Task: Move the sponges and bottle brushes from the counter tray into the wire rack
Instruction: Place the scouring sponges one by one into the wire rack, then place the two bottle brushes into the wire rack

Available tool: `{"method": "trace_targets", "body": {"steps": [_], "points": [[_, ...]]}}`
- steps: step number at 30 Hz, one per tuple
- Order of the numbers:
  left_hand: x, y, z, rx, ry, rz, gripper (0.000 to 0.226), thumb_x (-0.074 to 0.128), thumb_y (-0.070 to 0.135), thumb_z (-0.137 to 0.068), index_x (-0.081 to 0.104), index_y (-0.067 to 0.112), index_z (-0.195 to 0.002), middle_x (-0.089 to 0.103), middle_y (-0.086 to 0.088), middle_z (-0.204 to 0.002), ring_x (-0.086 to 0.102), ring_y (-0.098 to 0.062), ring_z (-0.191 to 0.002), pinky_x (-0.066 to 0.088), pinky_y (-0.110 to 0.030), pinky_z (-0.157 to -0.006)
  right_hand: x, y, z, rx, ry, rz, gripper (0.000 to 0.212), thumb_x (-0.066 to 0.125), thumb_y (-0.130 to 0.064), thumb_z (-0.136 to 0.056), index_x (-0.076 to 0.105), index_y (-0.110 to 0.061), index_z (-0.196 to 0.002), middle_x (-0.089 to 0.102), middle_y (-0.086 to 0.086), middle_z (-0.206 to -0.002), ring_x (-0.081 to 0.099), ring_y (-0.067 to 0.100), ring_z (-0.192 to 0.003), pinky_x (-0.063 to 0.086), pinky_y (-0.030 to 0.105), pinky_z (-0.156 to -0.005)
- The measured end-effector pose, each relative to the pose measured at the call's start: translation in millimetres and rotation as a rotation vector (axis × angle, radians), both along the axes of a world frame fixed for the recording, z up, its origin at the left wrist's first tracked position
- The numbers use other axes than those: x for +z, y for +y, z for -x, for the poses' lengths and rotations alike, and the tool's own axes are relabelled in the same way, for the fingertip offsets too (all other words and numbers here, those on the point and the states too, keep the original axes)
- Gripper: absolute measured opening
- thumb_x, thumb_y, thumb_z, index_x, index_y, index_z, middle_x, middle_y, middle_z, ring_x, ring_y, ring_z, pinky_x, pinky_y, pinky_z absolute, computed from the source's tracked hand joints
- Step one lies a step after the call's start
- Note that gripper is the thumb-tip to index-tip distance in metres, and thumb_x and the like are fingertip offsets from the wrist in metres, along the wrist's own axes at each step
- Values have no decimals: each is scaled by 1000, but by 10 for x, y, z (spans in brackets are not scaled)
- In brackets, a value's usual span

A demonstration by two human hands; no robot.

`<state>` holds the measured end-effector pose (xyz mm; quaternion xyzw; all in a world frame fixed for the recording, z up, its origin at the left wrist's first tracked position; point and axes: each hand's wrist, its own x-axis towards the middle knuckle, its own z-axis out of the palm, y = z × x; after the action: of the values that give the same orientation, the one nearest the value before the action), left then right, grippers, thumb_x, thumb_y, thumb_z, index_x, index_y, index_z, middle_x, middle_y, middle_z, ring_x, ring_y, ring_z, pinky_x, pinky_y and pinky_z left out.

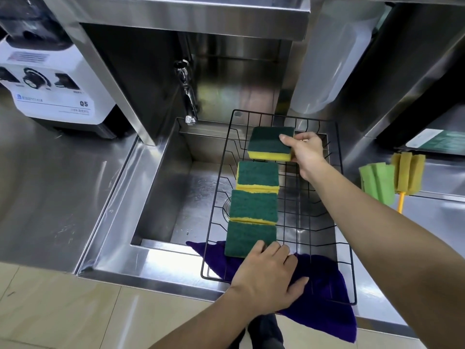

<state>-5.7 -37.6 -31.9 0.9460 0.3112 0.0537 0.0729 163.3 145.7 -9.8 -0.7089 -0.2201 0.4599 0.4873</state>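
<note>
A black wire rack [324, 222] sits over the sink. Several green-and-yellow sponges lie in a column along its left side. My right hand [305, 149] grips the farthest sponge [268, 141] by its right edge, at the rack's back. Two more sponges [258, 175] [253, 206] lie below it. My left hand [266, 275] rests palm down at the rack's front edge, its fingertips touching the nearest sponge [249, 238]. A green bottle brush [377, 182] and a yellow bottle brush [409, 172] lie on the counter tray [442, 182] at the right.
A purple cloth [327, 298] lies under the rack's front edge. The steel sink [186, 192] is open at the left, with a faucet [187, 96] above it. A white blender base [52, 84] stands at the back left. A translucent container [334, 59] hangs at the back right.
</note>
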Motion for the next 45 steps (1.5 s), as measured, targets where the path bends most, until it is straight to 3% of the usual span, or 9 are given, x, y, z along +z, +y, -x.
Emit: {"method": "trace_targets", "body": {"steps": [5,9,15,22,31,36,39,42,45], "points": [[-3,1,-5,7,-1,-2,46,33,48,-89,63,14,-83,60,-1,-80,50,-19,-76,44,-33,-74,13,-9,50,99,47,-46,32,80,-25,-67,51,-18,-78,62,17,-107,62,32,-99,52,43,-86],[-1,-3,-6,14,0,8,45,35,47,-89,63,13,-82,60,-1,-79,49,-19,-75,44,-33,-73,-93,58,46,60,44,-59,34,80,-28,-64,50,-19,-79,61,18,-111,60,35,-108,48,54,-97],[-7,-8,-10,24,18,0,45,34,47,-89,63,13,-82,59,-1,-79,49,-20,-75,44,-34,-73,-165,72,112,153,-197,43,35,74,-25,-77,50,-12,-99,57,9,-107,54,25,-96,46,39,-87],[-9,-9,-19,21,20,1,45,34,46,-89,63,13,-82,59,-2,-79,49,-20,-74,45,-34,-73,-203,26,60,419,-342,200,59,56,-33,-90,39,-3,-138,45,12,-145,41,29,-133,31,36,-110],[28,-21,-70,37,58,-4,45,33,46,-87,64,14,-78,61,-1,-75,51,-19,-71,45,-35,-70,-126,-113,72,571,-470,200,61,60,-34,-86,42,-6,-137,52,12,-140,49,27,-127,39,36,-109],[93,-54,-210,42,44,16,45,34,48,-88,61,15,-75,62,-1,-70,52,-20,-66,44,-36,-67,89,-293,-126,368,-555,7,20,55,-19,-91,63,-7,-105,61,4,-95,56,19,-91,41,26,-79],[104,-75,-293,11,51,34,49,34,55,-87,62,15,-77,63,-2,-71,55,-22,-67,46,-37,-68,197,-476,-362,139,-570,-95,13,53,-15,-89,65,-11,-94,63,3,-85,61,23,-81,52,36,-79],[91,-120,-381,-31,77,67,53,31,55,-88,62,14,-81,65,-3,-76,56,-23,-72,46,-40,-71,280,-733,-600,-19,-708,-126,17,54,-13,-88,65,-5,-99,66,11,-91,59,23,-83,47,31,-82],[74,-135,-452,-66,64,75,54,29,53,-90,63,13,-82,66,-5,-78,57,-25,-72,46,-41,-70,273,-997,-821,-74,-969,-67,32,57,-16,-87,57,-3,-115,60,17,-116,53,30,-109,38,36,-96]]}}
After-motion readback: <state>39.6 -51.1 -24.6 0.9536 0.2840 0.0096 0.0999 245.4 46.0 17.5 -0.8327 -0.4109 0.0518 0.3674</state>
